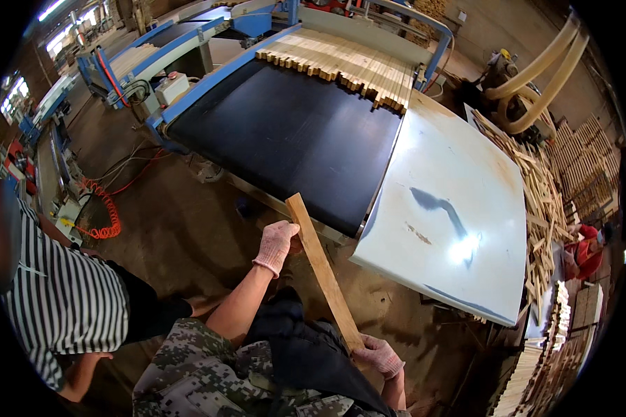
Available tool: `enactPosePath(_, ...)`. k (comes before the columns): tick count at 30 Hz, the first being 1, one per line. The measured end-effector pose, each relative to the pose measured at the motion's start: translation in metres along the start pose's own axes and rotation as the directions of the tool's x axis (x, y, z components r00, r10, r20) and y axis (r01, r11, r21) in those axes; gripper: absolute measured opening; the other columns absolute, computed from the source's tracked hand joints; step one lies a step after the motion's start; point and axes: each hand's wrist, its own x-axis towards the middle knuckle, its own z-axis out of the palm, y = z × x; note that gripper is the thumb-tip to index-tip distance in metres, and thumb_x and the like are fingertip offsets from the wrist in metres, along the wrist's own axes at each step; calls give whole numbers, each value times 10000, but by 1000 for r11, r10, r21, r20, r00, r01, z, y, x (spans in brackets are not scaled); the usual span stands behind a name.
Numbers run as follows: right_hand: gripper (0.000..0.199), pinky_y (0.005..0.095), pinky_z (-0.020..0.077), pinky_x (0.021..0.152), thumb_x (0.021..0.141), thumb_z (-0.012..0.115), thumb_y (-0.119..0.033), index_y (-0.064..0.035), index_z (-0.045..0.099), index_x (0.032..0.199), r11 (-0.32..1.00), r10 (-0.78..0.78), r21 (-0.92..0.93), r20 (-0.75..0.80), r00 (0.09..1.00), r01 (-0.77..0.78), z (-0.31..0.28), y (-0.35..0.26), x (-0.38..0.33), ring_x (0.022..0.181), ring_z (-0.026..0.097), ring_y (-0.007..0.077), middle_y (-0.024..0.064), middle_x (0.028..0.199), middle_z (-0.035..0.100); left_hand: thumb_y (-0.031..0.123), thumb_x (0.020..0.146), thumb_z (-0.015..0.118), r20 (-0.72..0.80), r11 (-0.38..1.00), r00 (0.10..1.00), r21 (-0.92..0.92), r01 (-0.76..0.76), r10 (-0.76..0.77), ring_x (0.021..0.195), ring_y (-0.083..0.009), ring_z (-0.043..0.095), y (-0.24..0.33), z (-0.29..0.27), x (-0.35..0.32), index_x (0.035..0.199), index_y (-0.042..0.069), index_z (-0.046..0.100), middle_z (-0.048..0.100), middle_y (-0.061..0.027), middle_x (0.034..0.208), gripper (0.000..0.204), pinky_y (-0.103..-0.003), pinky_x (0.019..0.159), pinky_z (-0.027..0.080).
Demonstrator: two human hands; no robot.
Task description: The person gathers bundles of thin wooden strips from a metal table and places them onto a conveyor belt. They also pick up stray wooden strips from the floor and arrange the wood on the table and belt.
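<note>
A long, flat wooden strip (325,274) slants in front of my body, its upper end near the belt's front edge. My left hand (278,242), in a pinkish knit glove, grips it close to that upper end. Around the lower end closes my right hand (379,356), gloved the same way. Part of the fingers of both hands is hidden behind the wood. Beyond the strip lies a black conveyor belt (285,139), and on its far part rests a row of many wooden strips (341,61) side by side with uneven ends.
Right of the belt is a pale metal sheet table (445,208). Past it lies a heap of loose wood strips (539,222). A person in a striped shirt (69,285) stands at my left. A coiled orange hose (106,212) hangs near the machine; another person in red (588,254) is far right.
</note>
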Motion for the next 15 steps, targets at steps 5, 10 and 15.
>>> enactPosePath(5,556,238,494,772,973,748,-194,7,603,1470,999,19,-46,-59,998,-22,-1,-3,-10,865,605,73,-29,1064,695,158,953,627,11,999,999,19,39,-39,527,-154,573,3,20,1,779,21,635,636,-60,703,222,-302,494,442)
enactPosePath(10,555,236,495,766,961,747,-214,10,618,1453,995,-45,-96,-105,993,35,4,-3,-21,873,605,69,-25,1073,697,167,934,647,125,994,991,106,34,-47,524,-125,529,-4,15,14,747,32,614,575,-26,672,233,-306,503,435)
enactPosePath(15,551,222,482,749,954,744,-219,11,629,1441,999,-11,-46,-146,989,4,0,5,-32,855,592,61,-40,1045,684,196,920,648,193,971,980,240,2,-50,599,-169,635,-11,20,21,832,10,650,657,-74,755,205,-319,571,524)
